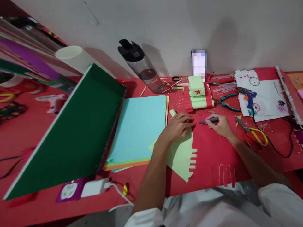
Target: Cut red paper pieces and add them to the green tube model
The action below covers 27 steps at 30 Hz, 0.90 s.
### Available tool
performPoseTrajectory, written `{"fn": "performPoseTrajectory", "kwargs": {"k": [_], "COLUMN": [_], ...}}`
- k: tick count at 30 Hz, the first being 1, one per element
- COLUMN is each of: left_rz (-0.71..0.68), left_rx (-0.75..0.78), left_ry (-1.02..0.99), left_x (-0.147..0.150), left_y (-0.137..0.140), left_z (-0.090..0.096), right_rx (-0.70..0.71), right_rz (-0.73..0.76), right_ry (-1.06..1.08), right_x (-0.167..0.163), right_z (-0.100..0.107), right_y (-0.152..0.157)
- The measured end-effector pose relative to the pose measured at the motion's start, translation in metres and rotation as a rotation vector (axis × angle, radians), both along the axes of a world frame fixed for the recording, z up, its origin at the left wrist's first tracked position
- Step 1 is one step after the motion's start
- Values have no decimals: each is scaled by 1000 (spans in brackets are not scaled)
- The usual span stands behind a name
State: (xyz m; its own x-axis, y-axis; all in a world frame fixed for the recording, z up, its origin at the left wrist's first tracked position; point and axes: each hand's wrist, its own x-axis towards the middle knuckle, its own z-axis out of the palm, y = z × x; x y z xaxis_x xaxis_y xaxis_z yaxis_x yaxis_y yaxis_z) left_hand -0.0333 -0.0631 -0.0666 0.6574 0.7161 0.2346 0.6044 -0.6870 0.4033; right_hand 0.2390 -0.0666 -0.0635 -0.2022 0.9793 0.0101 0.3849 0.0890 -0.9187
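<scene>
My right hand (222, 126) grips a dark pen (211, 120), its tip on or close to a red paper sheet (210, 148). Cut strips or slots show along the near edge of that sheet. My left hand (181, 124) lies flat at the sheet's left side, its forefinger stretched toward the pen tip. Partly under my left hand is a light green paper (182, 154) with a notched edge. Just beyond both hands stands a paper model (197, 94) of light green rolls and red strips, with a box on top bearing a red star.
A water bottle (144, 69) and a phone (199, 64) stand by the wall. Pliers (227, 102), a blue glue gun (248, 96) and yellow-handled scissors (254, 132) lie at right. Leftward are stacked coloured papers (142, 126), a tilted green board (71, 135) and a white charger (94, 188).
</scene>
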Motion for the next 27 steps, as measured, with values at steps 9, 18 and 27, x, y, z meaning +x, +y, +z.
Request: {"fn": "performPoseTrajectory", "kwargs": {"k": [9, 18, 27], "left_rz": [2, 2, -3], "left_rx": [12, 20, 34], "left_ry": [5, -16, 1], "left_x": [0, 0, 0], "left_y": [0, 0, 0], "left_z": [-1, -3, -2], "right_rx": [13, 24, 7], "right_rz": [26, 52, 52], "right_ry": [-33, -44, -31], "right_x": [-1, 1, 2], "right_z": [4, 2, 4], "right_y": [-1, -1, -1]}}
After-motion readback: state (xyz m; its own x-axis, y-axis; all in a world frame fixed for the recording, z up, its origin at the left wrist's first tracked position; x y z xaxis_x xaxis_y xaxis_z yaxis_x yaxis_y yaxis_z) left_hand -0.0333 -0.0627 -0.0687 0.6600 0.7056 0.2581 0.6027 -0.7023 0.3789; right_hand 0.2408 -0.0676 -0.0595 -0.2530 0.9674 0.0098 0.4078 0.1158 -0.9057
